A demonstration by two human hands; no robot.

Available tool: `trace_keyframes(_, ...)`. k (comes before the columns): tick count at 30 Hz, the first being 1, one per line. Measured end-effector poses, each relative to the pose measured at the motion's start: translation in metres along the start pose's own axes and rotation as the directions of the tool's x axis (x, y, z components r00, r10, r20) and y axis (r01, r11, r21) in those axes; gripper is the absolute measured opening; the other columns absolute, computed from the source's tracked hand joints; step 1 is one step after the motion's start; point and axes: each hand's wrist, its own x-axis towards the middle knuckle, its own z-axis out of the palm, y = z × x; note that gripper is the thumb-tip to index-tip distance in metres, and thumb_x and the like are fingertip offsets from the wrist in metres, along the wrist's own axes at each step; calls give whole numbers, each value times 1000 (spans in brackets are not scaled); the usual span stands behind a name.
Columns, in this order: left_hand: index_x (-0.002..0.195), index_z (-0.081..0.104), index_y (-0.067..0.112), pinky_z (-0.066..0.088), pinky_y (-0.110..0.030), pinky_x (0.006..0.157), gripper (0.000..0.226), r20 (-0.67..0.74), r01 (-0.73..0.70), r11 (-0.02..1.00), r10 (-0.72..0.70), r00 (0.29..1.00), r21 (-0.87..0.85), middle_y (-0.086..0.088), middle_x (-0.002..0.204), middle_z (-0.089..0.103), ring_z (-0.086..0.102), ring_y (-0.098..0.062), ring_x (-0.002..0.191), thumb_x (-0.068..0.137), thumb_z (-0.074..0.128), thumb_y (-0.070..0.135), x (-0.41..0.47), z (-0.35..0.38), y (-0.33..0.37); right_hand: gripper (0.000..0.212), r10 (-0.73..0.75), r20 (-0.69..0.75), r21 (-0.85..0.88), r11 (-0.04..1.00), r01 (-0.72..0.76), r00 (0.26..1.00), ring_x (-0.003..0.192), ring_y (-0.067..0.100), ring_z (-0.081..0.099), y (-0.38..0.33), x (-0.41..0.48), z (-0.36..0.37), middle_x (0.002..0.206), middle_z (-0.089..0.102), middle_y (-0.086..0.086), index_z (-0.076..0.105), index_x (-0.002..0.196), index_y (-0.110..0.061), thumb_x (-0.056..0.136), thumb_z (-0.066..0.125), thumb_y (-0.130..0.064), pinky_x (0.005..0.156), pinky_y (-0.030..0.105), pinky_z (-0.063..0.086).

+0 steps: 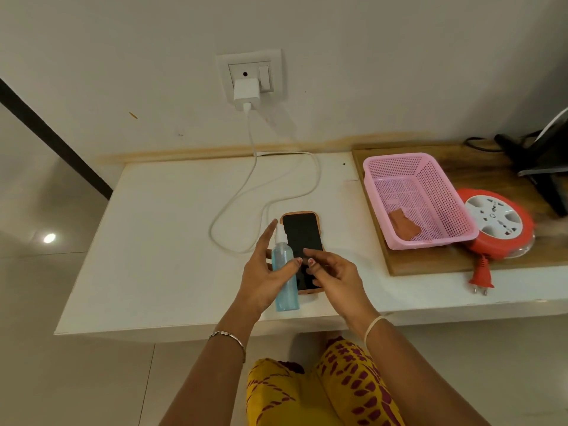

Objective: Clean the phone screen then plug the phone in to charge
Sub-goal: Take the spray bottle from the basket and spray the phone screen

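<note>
A phone point(302, 238) in an orange case lies face up on the white table point(159, 241), its screen dark. Along its left side is a spray bottle point(284, 284) of blue liquid with a white nozzle. My left hand point(264, 272) is cupped loosely around the bottle, thumb across its front and fingers straight. Over the phone's near end hovers my right hand point(333, 278), fingers apart and holding nothing. A white charger point(246, 92) sits in the wall socket. Its cable point(246, 182) loops over the table, and the free end is hidden behind my left hand.
A pink basket point(442, 186) with a reddish-brown cloth point(402, 226) in it rests on a wooden board point(430, 262) at the right. An orange extension reel point(498, 222) lies beside it, its plug point(481, 276) hanging toward the front edge. Dark equipment stands at the far right.
</note>
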Motion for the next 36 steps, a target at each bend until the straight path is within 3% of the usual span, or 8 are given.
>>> trace_keyframes(5, 134, 25, 61, 53, -13, 68, 79, 28, -13, 999, 12, 1000, 39, 18, 103, 55, 60, -7, 94, 78, 71, 30, 0, 8, -3, 25, 88, 41, 152, 984, -94, 995, 101, 8, 65, -12, 12, 13, 109, 68, -9, 68, 112, -29, 95, 51, -20, 79, 22, 56)
trace_keyframes(9, 119, 26, 73, 50, -9, 67, 76, 5, -63, 993, 62, 998, 102, 24, 105, 55, 57, 0, 94, 74, 73, 32, 0, 13, -7, 23, 117, 23, 204, 972, -119, 993, 95, 10, 67, -18, 21, 18, 106, 70, -10, 70, 105, -34, 95, 53, -24, 76, 27, 58)
trace_keyframes(12, 121, 29, 71, 53, -20, 77, 76, -34, -78, 986, 84, 996, 145, 15, 111, 57, 58, -8, 96, 69, 73, 37, 1, 16, -12, 20, 130, 1, 235, 964, -126, 992, 94, 11, 68, -19, 27, 18, 104, 72, -8, 70, 106, -30, 93, 56, -25, 72, 25, 58)
trace_keyframes(17, 133, 30, 56, 50, -18, 76, 79, -65, -116, 965, 135, 989, 234, 18, 114, 53, 56, -6, 97, 66, 71, 48, 2, 18, -15, 21, 157, -15, 255, 956, -148, 988, 100, 16, 67, -17, 30, 19, 106, 71, -3, 70, 107, -25, 87, 65, -27, 87, 36, 56)
trace_keyframes(20, 130, 30, 57, 54, -24, 79, 76, -67, -125, 961, 145, 987, 246, 21, 110, 54, 59, -11, 97, 67, 72, 46, 1, 19, -15, 23, 177, -1, 274, 946, -170, 984, 100, 19, 66, -16, 32, 20, 106, 72, -1, 71, 106, -24, 84, 67, -29, 89, 38, 55)
trace_keyframes(24, 123, 31, 58, 52, -20, 73, 72, -58, -124, 955, 144, 988, 270, 32, 95, 49, 59, -10, 90, 65, 73, 46, -1, 19, -13, 23, 194, 38, 265, 944, -197, 980, 97, 20, 68, -16, 33, 18, 101, 73, 0, 71, 103, -23, 84, 67, -35, 84, 37, 57)
trace_keyframes(30, 134, 39, 41, 53, -29, 85, 76, -63, -103, 956, 125, 990, 275, 15, 112, 53, 57, -13, 100, 68, 76, 45, -1, 21, -17, 13, 223, 48, 233, 945, -228, 974, 89, 18, 69, -20, 35, 18, 90, 74, -4, 72, 88, -29, 85, 63, -39, 68, 27, 58)
trace_keyframes(36, 137, 40, 40, 43, -11, 70, 74, -49, -99, 961, 115, 992, 256, 18, 97, 52, 55, -6, 88, 71, 73, 45, 0, 20, -17, 17, 259, 96, 246, 929, -276, 961, 93, 19, 67, -26, 37, 17, 98, 72, 2, 69, 94, -26, 88, 60, -38, 68, 26, 57)
